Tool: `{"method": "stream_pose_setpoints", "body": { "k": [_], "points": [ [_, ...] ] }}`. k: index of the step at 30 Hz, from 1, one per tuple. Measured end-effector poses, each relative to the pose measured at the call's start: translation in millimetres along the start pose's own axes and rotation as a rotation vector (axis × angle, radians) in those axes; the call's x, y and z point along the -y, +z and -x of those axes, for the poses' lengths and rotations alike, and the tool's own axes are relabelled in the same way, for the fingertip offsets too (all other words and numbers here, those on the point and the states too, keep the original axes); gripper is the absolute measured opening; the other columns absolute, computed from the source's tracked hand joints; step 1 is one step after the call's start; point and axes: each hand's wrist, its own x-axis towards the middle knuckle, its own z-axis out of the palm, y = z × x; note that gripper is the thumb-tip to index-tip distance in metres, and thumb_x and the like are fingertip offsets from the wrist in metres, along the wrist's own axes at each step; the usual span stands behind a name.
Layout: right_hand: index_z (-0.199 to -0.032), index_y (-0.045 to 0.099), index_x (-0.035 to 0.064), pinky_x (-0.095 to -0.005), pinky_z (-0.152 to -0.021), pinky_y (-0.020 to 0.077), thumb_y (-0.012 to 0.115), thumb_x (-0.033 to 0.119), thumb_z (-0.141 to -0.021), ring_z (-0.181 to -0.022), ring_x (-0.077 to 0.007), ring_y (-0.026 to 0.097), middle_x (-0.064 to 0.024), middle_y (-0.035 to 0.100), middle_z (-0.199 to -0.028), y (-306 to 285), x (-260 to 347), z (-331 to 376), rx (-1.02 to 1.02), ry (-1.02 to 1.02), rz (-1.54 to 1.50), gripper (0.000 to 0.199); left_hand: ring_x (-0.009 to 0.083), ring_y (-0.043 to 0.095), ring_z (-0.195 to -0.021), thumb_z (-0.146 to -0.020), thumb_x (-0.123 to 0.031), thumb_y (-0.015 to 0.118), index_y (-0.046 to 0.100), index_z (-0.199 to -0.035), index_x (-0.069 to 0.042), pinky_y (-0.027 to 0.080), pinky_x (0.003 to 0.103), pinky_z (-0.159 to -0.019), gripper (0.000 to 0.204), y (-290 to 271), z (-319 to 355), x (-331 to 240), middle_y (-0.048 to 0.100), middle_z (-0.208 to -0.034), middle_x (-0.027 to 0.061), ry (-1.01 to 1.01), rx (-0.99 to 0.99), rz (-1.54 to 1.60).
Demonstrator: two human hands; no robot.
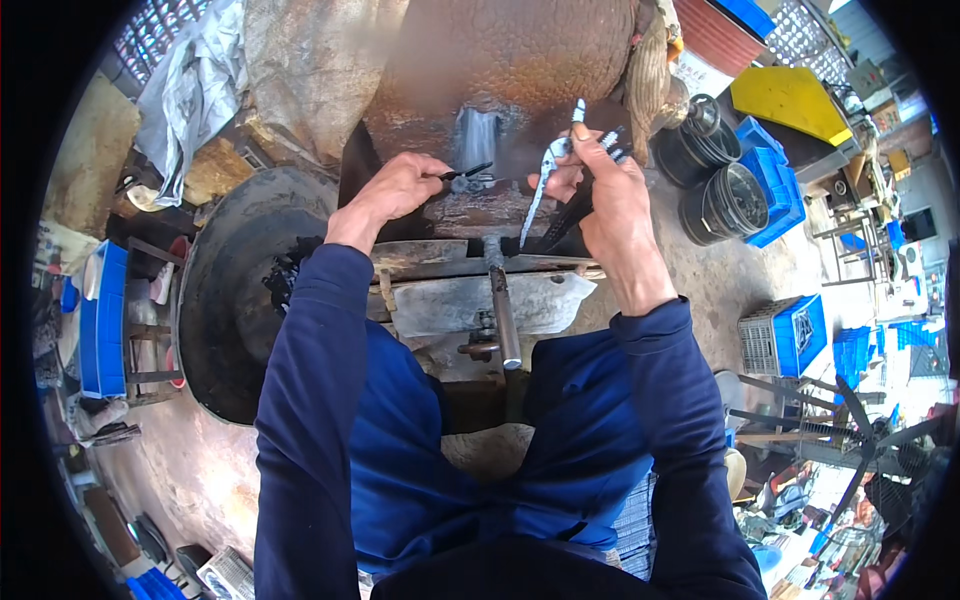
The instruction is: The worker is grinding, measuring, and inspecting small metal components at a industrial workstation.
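Note:
My left hand (392, 197) is closed, pinching a thin dark metal piece (472, 171) by its left end. The piece lies level just in front of a pale grey upright strip (478, 138) in the brown, rough-faced machine (500, 60); I cannot tell whether the strip is a wheel's rim or running water. To the right, my right hand (617, 210) is closed around several slim metal blades. One silvery curved blade (543, 185) sticks out toward the lower left, and dark blades (568, 222) show under the palm. My fingers partly hide them.
A large dark basin (215, 300) with black pieces in it stands at my left. Below my hands, a metal rod (503, 320) juts toward me between my knees. Black buckets (725, 203) and blue crates (775, 195) stand at right, with a fan (870, 435) nearer.

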Motion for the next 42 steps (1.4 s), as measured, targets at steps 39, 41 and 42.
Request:
{"method": "stream_pose_setpoints", "body": {
  "k": [39,41,42],
  "points": [
    [-0.116,0.065,0.0076,-0.0374,-0.097,0.0521,0.062,-0.006,-0.074,-0.114,-0.0314,0.062,-0.0084,0.065,-0.125,-37.1,-34.9,71.6,0.8,-0.474,1.242,0.044,0.0305,0.066,-0.105,-0.094,-0.022,0.06,0.071,-0.11,-0.002,0.048,0.036,-0.093,0.028,-16.3,21.5,-31.7,0.07,-0.113,0.0159,-0.021,-0.397,-0.236],
    [-0.12,0.062,0.0099,-0.0418,-0.09,0.0543,0.066,-0.004,-0.073,-0.11,-0.0312,0.063,-0.0042,0.06,-0.131,-40.1,-41.0,80.4,0.861,-0.497,1.297,0.049,0.0298,0.066,-0.104,-0.093,-0.021,0.06,0.071,-0.109,-0.002,0.048,0.036,-0.093,0.027,-15.9,22.3,-41.4,0.07,-0.112,0.0151,-0.026,-0.415,-0.214],
    [-0.121,0.061,0.01,-0.0424,-0.09,0.0544,0.065,-0.007,-0.071,-0.112,-0.0318,0.062,-0.004,0.058,-0.135,-42.0,-47.3,80.8,0.85,-0.548,1.278,0.053,0.0298,0.066,-0.104,-0.093,-0.021,0.06,0.071,-0.109,-0.002,0.048,0.036,-0.093,0.027,-15.0,21.9,-42.7,0.07,-0.112,0.0151,-0.023,-0.418,-0.207]
  ]
}}
